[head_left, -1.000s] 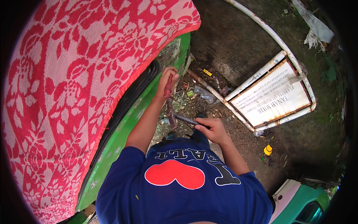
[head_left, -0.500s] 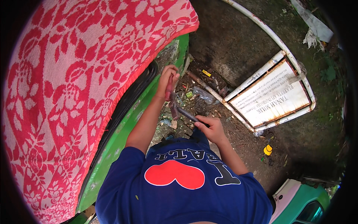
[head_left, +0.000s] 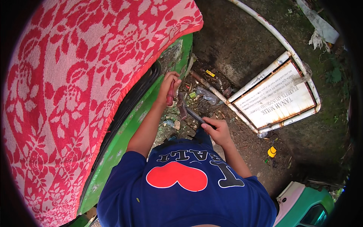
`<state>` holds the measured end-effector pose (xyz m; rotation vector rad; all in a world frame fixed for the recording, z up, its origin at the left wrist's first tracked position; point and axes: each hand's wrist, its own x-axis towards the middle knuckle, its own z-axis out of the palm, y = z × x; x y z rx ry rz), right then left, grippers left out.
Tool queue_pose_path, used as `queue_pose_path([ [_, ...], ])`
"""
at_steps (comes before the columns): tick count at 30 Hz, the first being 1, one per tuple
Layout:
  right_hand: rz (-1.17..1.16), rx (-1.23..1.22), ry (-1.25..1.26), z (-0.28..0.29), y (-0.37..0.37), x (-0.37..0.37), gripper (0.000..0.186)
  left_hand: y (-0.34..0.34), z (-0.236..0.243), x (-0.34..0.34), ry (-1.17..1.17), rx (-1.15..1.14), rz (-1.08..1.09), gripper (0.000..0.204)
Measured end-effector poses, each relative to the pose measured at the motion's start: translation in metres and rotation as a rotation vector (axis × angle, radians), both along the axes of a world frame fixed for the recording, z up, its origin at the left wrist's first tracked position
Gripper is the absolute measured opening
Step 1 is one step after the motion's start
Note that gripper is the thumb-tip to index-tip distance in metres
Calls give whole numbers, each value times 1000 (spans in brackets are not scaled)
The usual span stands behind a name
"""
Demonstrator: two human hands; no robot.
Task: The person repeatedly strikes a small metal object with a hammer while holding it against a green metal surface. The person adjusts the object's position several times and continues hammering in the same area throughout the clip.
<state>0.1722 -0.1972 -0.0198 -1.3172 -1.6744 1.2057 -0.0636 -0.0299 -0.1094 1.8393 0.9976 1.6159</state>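
Observation:
My left hand (head_left: 169,84) is closed around a red-handled tool (head_left: 171,94) beside the green car body panel (head_left: 185,49). The tool's rounded handle end points back toward me; its far tip is hidden by my fingers, so its exact kind does not show. In my right hand (head_left: 218,131) is a hammer (head_left: 194,115), gripped low on its dark handle. The rusty hammer head stands a short gap to the right of the red handle, not touching it.
A red and pink floral blanket (head_left: 79,94) covers the car on my left. To the right leans a white, rusty-framed sign (head_left: 276,96) with a bent pipe. Litter, including a yellow scrap (head_left: 271,151), lies on the dirt. A green and white vehicle (head_left: 308,204) is at lower right.
The hammer head has moved right, away from the end of the red handle, opening a gap. My right hand has shifted slightly right and down; my left hand keeps its grip.

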Motion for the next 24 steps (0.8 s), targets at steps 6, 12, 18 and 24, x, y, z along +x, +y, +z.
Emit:
queue_pose_path([
  [6,4,-13,-14,3,-1,1,30,-5,2,-2,30,-6,17,23],
  [12,2,-26,-8,-2,-3,4,30,-7,14,-6,82,-32,33,20],
  [18,4,-12,21,-1,-4,4,30,-2,20,-6,87,1,21,17],
  [24,20,-17,-2,1,-2,5,30,3,17,-4,72,13,39,15],
])
